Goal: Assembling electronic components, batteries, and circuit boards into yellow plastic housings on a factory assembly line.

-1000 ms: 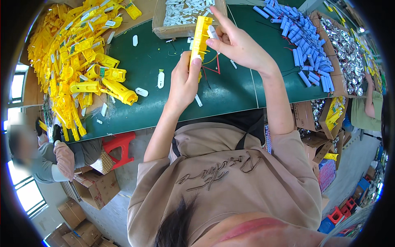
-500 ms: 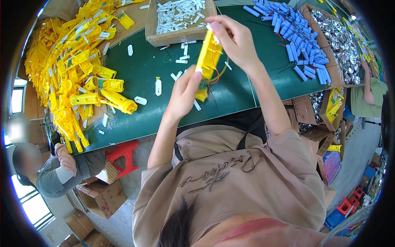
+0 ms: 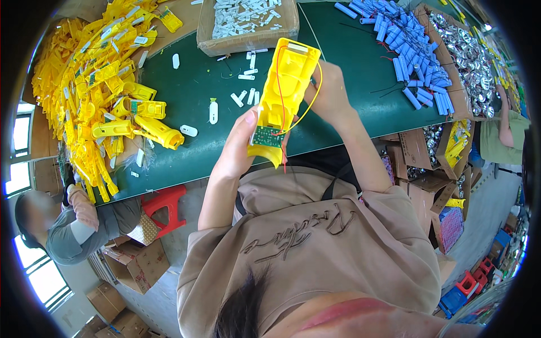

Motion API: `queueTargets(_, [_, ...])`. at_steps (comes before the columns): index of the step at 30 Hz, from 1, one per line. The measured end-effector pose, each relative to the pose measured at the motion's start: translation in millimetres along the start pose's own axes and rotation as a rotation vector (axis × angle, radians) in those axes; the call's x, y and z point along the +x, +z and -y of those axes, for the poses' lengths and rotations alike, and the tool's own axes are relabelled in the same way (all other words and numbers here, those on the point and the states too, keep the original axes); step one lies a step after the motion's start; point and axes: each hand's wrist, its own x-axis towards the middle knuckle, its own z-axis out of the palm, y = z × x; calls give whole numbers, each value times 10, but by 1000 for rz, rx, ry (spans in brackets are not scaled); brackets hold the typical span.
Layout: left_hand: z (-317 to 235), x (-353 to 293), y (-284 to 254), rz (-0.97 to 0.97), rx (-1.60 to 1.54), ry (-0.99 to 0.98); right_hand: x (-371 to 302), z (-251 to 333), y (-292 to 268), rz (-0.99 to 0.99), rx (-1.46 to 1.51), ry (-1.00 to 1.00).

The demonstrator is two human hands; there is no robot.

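A yellow plastic housing [image 3: 291, 81], hollow side up, is held tilted above the table's front edge. A green circuit board [image 3: 267, 137] sits in its lower end, and a white strip shows at its top end. Red and yellow wires [image 3: 319, 96] loop along it from the board. My left hand [image 3: 237, 144] is closed around the lower end, thumb on the edge beside the board. My right hand [image 3: 329, 93] is curled against the housing's right side, its fingertips hidden behind it; whether it holds anything is hidden.
Yellow housings [image 3: 101, 84] are heaped at left. A cardboard box [image 3: 248, 44] of small white parts stands at the back; white pieces [image 3: 213, 111] lie on the green table [image 3: 186, 158]. Blue cylinders [image 3: 414, 67] with wires and silvery parts [image 3: 462, 62] lie right. A co-worker [image 3: 73, 236] sits left.
The housing has turned so its hollow inside and board face up toward me. My right hand has come down from its top end to its right side.
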Motion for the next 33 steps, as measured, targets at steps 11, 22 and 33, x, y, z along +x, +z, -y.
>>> queueTargets(11, [248, 124, -59, -229, -35, 100, -114, 107, 87, 275, 904, 445])
queueTargets(22, [502, 93, -82, -227, 149, 215, -129, 169, 201, 254, 986, 657])
queueTargets(33, [280, 241, -95, -423, 498, 425, -136, 120, 178, 58, 770, 409])
